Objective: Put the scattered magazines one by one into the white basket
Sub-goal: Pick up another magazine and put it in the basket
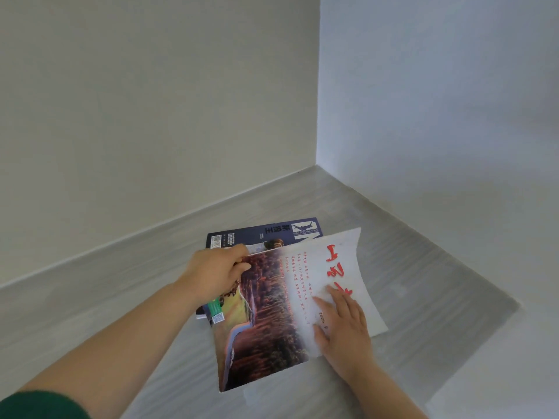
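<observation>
A magazine with a red forest picture and red characters [272,309] lies on top of a small pile on the grey floor, its far end curling up. My left hand [211,273] pinches its left edge between thumb and fingers. My right hand [341,325] lies flat on its white right part, fingers spread. Under it a dark blue basketball magazine [263,234] sticks out toward the wall. A further magazine edge with a green patch [215,309] shows at the left. No white basket is in view.
The pile sits in a room corner where a cream wall [151,101] and a bluish-white wall [438,101] meet. Grey wood-look floor [106,297] spreads left and toward me. A white surface [499,373] borders the floor at lower right.
</observation>
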